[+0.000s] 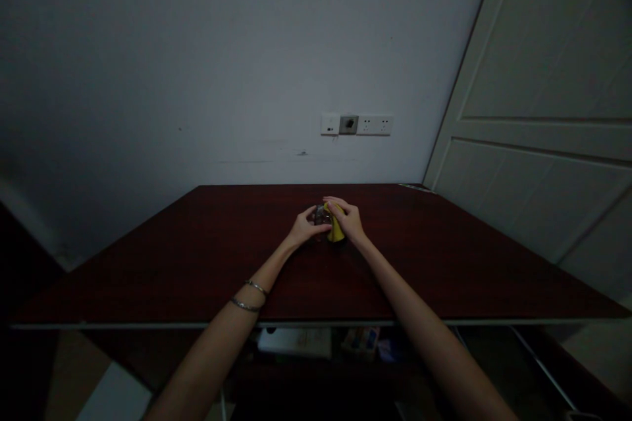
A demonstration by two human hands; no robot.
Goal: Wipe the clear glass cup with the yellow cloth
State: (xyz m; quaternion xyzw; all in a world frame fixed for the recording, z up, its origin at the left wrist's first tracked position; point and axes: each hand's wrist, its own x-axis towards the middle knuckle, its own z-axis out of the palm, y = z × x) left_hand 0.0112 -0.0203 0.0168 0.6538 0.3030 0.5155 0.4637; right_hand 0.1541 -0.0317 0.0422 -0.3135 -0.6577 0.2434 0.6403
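My left hand (303,229) is closed around the side of a small, clear, glass-like container (322,216), with the thumb along its near side. A yellow cloth (336,231) is gripped in my right hand (348,218), its fingers bent over the top. The cloth lies against the container's right side and partly covers it. Both hands meet near the middle of the dark red table (207,256). Dim light and the fingers hide the container's exact kind.
Behind the table is a pale wall with a row of sockets and switches (356,124). A white panelled door (543,118) stands at the right. Beneath the tabletop, a shelf holds a white flat object (296,342) and a colourful box (361,341).
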